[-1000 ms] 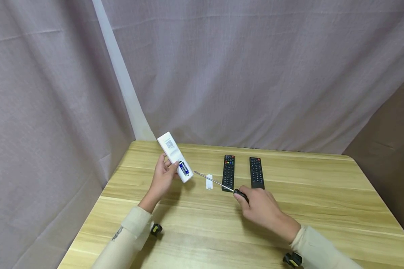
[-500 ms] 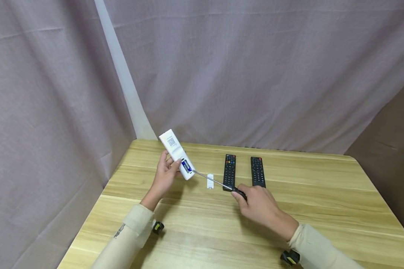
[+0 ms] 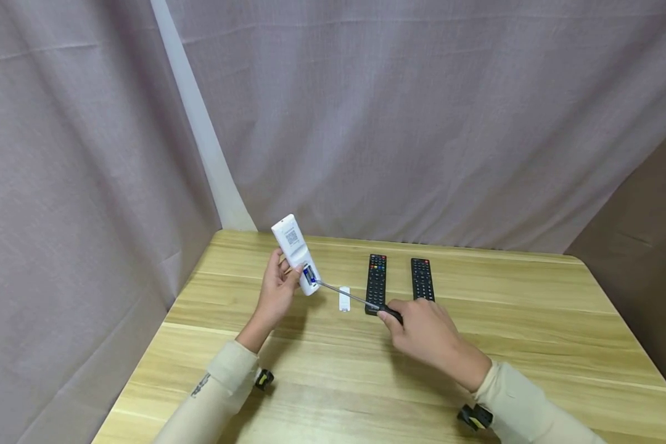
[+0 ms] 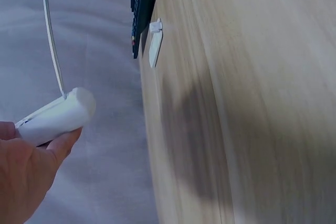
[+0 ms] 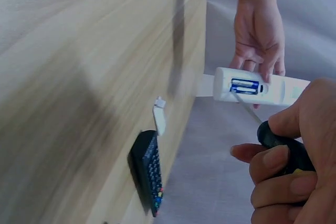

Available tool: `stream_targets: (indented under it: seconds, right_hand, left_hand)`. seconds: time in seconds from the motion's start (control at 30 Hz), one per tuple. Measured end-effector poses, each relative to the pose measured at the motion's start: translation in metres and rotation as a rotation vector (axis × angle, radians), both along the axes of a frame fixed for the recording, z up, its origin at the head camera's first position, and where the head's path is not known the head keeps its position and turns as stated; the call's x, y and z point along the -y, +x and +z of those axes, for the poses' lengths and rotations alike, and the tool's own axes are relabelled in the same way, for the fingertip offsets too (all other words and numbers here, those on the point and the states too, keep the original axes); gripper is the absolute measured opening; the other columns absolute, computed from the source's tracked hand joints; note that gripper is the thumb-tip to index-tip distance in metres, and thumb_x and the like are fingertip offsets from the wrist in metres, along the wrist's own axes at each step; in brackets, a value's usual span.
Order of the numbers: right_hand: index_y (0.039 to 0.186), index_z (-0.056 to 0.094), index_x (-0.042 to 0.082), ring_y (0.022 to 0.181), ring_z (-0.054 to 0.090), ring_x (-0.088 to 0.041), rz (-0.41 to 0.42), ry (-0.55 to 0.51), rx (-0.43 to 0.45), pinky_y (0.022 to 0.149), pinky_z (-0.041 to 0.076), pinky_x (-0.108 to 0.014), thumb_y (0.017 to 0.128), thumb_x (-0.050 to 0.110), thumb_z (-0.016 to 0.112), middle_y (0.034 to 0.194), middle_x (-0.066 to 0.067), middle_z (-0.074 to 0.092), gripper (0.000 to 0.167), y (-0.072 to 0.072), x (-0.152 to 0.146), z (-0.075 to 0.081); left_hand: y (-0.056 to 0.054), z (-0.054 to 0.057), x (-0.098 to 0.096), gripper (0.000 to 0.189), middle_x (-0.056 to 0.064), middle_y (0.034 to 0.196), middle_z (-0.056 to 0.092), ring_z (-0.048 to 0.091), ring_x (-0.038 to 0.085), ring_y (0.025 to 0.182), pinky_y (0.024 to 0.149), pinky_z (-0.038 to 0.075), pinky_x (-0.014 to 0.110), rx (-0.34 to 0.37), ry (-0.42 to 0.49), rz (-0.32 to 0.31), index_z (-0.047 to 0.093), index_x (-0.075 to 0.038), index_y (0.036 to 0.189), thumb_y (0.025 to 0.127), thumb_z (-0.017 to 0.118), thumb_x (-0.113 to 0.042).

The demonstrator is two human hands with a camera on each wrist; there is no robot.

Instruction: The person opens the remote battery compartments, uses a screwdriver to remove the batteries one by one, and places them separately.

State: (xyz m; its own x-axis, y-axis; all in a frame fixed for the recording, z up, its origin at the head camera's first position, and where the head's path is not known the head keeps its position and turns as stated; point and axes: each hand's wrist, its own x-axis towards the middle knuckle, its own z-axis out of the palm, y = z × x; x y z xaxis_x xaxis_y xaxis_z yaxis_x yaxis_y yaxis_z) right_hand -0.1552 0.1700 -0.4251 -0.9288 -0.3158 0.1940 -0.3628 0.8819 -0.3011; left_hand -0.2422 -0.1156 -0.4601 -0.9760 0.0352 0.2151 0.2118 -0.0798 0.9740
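Observation:
My left hand [image 3: 277,290] grips a white remote control [image 3: 292,239] above the table, its back turned up and its battery compartment uncovered. Blue batteries [image 5: 244,86] lie inside that compartment, as the right wrist view shows. In my right hand [image 3: 428,330] is a screwdriver [image 3: 391,312], held by its black handle. Its thin metal shaft reaches left, and the tip meets the compartment at the batteries' end. The left wrist view shows the white remote [image 4: 58,118] edge-on, with the shaft touching its upper face. On the table between the hands lies the small white battery cover [image 3: 345,299].
Two black remote controls lie on the wooden table [image 3: 333,382]: one [image 3: 376,280] behind the screwdriver's shaft, the other [image 3: 422,279] farther right, partly hidden by my right hand. Grey curtains [image 3: 366,123] hang behind the table and along its left side.
The screwdriver tip has gone from just beside the white remote to the batteries in its compartment. The white remote has shifted slightly right and stands a little more upright.

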Motion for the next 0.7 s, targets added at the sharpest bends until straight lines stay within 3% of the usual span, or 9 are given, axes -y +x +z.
stream_targets:
  seconds: [0.23,0.4,0.57,0.7]
  right_hand:
    - [0.081,0.067,0.018,0.049,0.040,-0.010,0.003,0.055,-0.027,0.045,0.033,-0.025,0.106,0.034,0.064,0.054,0.007,0.040,0.030,-0.001,0.005,0.004]
    - [0.086,0.072,0.014,0.049,0.041,-0.010,0.009,0.071,-0.053,0.046,0.034,-0.026,0.105,0.034,0.065,0.054,0.006,0.043,0.029,-0.003,0.009,0.002]
    - [0.095,0.077,0.011,0.047,0.038,-0.008,0.010,0.054,-0.046,0.046,0.033,-0.024,0.106,0.034,0.064,0.053,0.006,0.041,0.028,-0.005,0.009,-0.003]
    - [0.098,0.078,0.010,0.048,0.042,-0.008,0.016,0.072,-0.050,0.046,0.037,-0.026,0.106,0.035,0.065,0.053,0.007,0.045,0.029,-0.006,0.009,-0.007]
  left_hand:
    - [0.000,-0.002,-0.004,0.043,0.033,0.148,0.060,0.067,0.045,0.127,0.100,0.066,0.041,-0.017,0.005,0.020,0.040,0.000,0.148,0.106,0.049,0.008]
    - [0.001,-0.004,-0.005,0.046,0.030,0.151,0.060,0.065,0.047,0.132,0.109,0.061,0.045,-0.023,0.004,0.030,0.040,-0.001,0.149,0.106,0.050,0.007]
    - [0.000,-0.006,-0.004,0.044,0.031,0.148,0.061,0.067,0.044,0.128,0.103,0.064,0.042,-0.009,0.007,0.056,0.041,-0.003,0.148,0.106,0.050,0.006]
    - [0.000,-0.009,-0.004,0.044,0.031,0.147,0.062,0.067,0.046,0.128,0.106,0.063,0.048,-0.020,-0.020,0.057,0.041,-0.002,0.148,0.107,0.050,0.007]
